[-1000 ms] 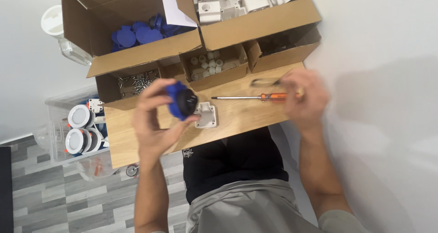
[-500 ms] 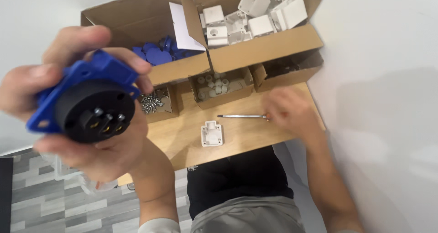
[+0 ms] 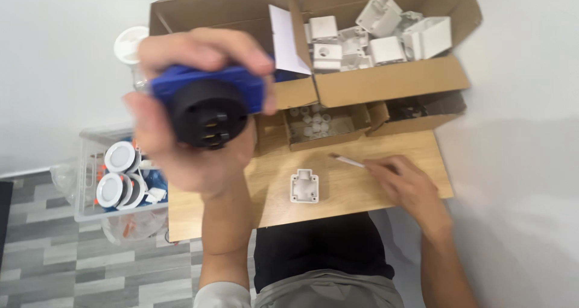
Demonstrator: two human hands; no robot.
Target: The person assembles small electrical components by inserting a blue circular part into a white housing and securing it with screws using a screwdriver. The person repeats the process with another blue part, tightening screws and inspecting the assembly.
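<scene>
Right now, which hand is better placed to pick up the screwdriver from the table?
Right hand: it already rests on the screwdriver on the table. The left hand is raised, holding the blue socket.

Bare counter (image 3: 362, 190) lies open between the small white housing (image 3: 304, 186) and the right hand (image 3: 405, 181), and along the near edge in front of both. The back is walled off by a row of cardboard boxes (image 3: 386, 82), while the raised left hand (image 3: 187, 133) with its blue socket (image 3: 208, 100) blocks the left side; a clear bin (image 3: 114, 175) stands just off that edge
</scene>
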